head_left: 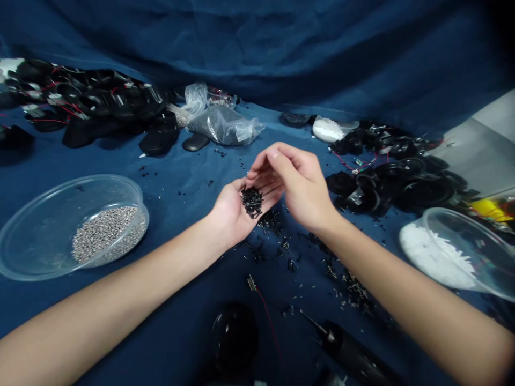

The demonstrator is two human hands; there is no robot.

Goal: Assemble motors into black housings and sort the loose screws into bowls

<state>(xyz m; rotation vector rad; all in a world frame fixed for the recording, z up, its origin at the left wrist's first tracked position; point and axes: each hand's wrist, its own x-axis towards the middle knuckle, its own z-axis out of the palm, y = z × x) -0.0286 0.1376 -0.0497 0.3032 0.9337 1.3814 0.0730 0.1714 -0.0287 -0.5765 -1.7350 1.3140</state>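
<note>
My left hand (235, 209) lies palm up over the blue cloth, cupped around a small heap of black screws (251, 201). Just to its right, my right hand (295, 185) hovers above that palm with its fingers drawn together in a pinch at the fingertips of the left hand; whether a screw is between them I cannot make out. More black screws (281, 244) lie scattered on the cloth below both hands.
A clear bowl of silvery small parts (107, 230) stands at the left, a clear bowl of white parts (438, 257) at the right. Black mouse shells with red wires are piled at back left (96, 104) and right (398, 171). Plastic bags (223, 123) lie behind. An electric screwdriver (354, 354) and a black shell (235, 338) lie near me.
</note>
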